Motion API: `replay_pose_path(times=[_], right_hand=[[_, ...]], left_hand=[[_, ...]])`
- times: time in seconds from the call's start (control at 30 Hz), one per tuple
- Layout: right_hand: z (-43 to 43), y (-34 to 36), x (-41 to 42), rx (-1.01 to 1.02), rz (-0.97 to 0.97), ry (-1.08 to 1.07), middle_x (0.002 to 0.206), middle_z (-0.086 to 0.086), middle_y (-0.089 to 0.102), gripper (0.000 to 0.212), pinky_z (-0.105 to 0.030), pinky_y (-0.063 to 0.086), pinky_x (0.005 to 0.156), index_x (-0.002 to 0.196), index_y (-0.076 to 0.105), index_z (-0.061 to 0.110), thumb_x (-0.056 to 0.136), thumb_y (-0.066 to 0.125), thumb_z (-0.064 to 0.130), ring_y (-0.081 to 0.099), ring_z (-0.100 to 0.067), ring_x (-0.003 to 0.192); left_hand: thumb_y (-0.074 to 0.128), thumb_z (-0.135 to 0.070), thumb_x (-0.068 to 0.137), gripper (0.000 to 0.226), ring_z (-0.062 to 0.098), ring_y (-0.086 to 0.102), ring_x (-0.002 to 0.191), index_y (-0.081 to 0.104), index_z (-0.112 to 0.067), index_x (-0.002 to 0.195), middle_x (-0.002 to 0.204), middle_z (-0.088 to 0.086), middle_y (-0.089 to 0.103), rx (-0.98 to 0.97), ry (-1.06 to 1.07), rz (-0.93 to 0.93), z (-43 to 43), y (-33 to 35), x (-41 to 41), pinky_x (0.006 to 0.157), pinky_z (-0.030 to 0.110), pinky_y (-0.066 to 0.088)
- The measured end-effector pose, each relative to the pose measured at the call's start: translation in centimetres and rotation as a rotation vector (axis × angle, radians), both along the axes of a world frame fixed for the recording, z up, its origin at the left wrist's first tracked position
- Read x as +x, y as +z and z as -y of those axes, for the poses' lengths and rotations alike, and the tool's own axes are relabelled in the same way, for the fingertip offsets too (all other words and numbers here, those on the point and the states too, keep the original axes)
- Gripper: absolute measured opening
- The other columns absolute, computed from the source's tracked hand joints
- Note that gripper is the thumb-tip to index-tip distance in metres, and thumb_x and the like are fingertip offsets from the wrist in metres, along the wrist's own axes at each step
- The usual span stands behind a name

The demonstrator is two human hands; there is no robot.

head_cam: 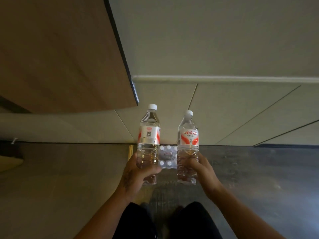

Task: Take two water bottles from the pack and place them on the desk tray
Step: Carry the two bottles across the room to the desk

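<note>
I hold two clear water bottles upright in front of me, each with a white cap and a red-and-white label. My left hand (pixel 138 171) grips the lower body of the left bottle (pixel 149 133). My right hand (pixel 202 169) grips the lower body of the right bottle (pixel 188 137). Between and below them, on the floor, lies the shrink-wrapped pack (pixel 167 157) with several white caps showing. No desk tray is in view.
A wooden desk top (pixel 60 57) with a dark edge reaches in from the upper left. A pale wall with a baseboard (pixel 224 78) runs behind. The floor is dark on the right (pixel 267 178) and grey on the left. My legs in dark trousers show at the bottom.
</note>
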State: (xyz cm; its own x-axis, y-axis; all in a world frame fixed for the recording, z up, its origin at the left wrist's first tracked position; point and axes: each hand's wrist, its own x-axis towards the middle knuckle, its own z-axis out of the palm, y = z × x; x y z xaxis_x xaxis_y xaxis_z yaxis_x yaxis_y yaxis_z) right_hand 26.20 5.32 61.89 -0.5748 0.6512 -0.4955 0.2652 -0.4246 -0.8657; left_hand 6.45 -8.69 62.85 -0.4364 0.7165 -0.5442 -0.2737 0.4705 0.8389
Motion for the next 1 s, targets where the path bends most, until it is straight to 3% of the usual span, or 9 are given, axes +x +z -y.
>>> replay_pose_path(times=[0.13, 0.23, 0.3, 0.37, 0.47, 0.6, 0.7, 0.83, 1.0], right_hand=[[1.7, 6.9, 1.6, -0.026, -0.015, 0.021, 0.095, -0.006, 0.082, 0.063, -0.027, 0.064, 0.069, 0.114, 0.071, 0.011, 0.068, 0.076, 0.053, 0.080, -0.021, 0.082], [2.8, 10.0, 2.6, -0.043, -0.027, 0.018, 0.098, -0.010, 0.083, 0.049, -0.028, 0.065, 0.069, 0.106, 0.077, 0.023, 0.068, 0.078, 0.053, 0.081, -0.023, 0.084], [3.1, 11.0, 3.1, -0.042, -0.029, 0.029, 0.103, -0.009, 0.083, 0.048, -0.031, 0.065, 0.073, 0.108, 0.077, 0.027, 0.068, 0.078, 0.054, 0.082, -0.024, 0.089], [3.2, 11.4, 3.5, -0.041, -0.024, 0.016, 0.106, -0.006, 0.083, 0.062, -0.036, 0.065, 0.078, 0.119, 0.071, 0.022, 0.067, 0.077, 0.055, 0.081, -0.026, 0.094], [3.1, 11.8, 4.2, -0.022, -0.034, 0.010, 0.106, -0.005, 0.082, 0.066, -0.038, 0.065, 0.080, 0.122, 0.068, 0.017, 0.068, 0.076, 0.054, 0.081, -0.026, 0.095], [2.9, 12.5, 5.6, -0.004, -0.037, -0.017, 0.102, -0.005, 0.082, 0.067, -0.031, 0.064, 0.076, 0.121, 0.067, 0.014, 0.067, 0.076, 0.053, 0.081, -0.023, 0.091], [3.4, 12.9, 7.0, 0.002, -0.041, -0.091, 0.107, -0.007, 0.080, 0.073, -0.035, 0.063, 0.080, 0.125, 0.064, 0.016, 0.063, 0.077, 0.053, 0.081, -0.024, 0.095], [5.0, 13.1, 9.6, 0.039, -0.037, -0.240, 0.097, -0.006, 0.081, 0.066, -0.027, 0.064, 0.072, 0.117, 0.067, 0.011, 0.063, 0.079, 0.047, 0.080, -0.019, 0.084], [9.2, 13.4, 13.8, 0.033, -0.006, -0.530, 0.106, -0.014, 0.077, 0.073, -0.027, 0.065, 0.072, 0.124, 0.064, 0.011, 0.061, 0.080, 0.043, 0.080, -0.019, 0.084]], left_hand=[[0.089, -0.043, 0.048, 0.053, 0.007, 0.082, 0.074, 0.078, -0.036, 0.100, 0.085, -0.009, 0.086, -0.015, 0.014, -0.001, 1.4, 8.3, 0.8, 0.059, 0.018, 0.062], [0.087, -0.045, 0.051, 0.042, 0.004, 0.082, 0.077, 0.081, -0.050, 0.092, 0.087, -0.012, 0.086, -0.003, -0.009, -0.006, 2.1, 12.4, 1.6, 0.062, 0.016, 0.062], [0.087, -0.045, 0.050, 0.042, 0.003, 0.082, 0.078, 0.082, -0.050, 0.092, 0.087, -0.012, 0.086, 0.005, 0.000, -0.021, 2.4, 13.7, 2.1, 0.062, 0.017, 0.062], [0.088, -0.043, 0.047, 0.054, 0.004, 0.082, 0.075, 0.082, -0.036, 0.101, 0.085, -0.010, 0.086, 0.005, 0.025, -0.025, 2.4, 14.4, 2.6, 0.060, 0.018, 0.062], [0.088, -0.042, 0.047, 0.074, 0.005, 0.082, 0.072, 0.074, -0.018, 0.116, 0.085, -0.009, 0.086, 0.008, 0.023, -0.034, 2.2, 14.9, 3.6, 0.058, 0.018, 0.062], [0.088, -0.041, 0.047, 0.076, 0.005, 0.082, 0.071, 0.072, -0.014, 0.117, 0.084, -0.009, 0.086, 0.025, -0.016, -0.032, 1.5, 15.3, 4.7, 0.056, 0.017, 0.061], [0.089, -0.040, 0.047, 0.081, 0.009, 0.083, 0.071, 0.072, -0.011, 0.120, 0.084, -0.005, 0.086, 0.035, -0.079, -0.022, 0.5, 15.4, 5.5, 0.056, 0.020, 0.062], [0.090, -0.039, 0.045, 0.081, 0.012, 0.083, 0.068, 0.071, -0.016, 0.120, 0.083, -0.002, 0.086, 0.066, -0.218, 0.003, -1.0, 15.1, 7.2, 0.055, 0.023, 0.063], [0.089, -0.046, 0.046, 0.092, 0.030, 0.083, 0.097, 0.070, -0.021, 0.131, 0.111, 0.009, 0.085, 0.073, -0.467, 0.019, -2.9, 14.2, 9.3, 0.066, 0.028, 0.067]])
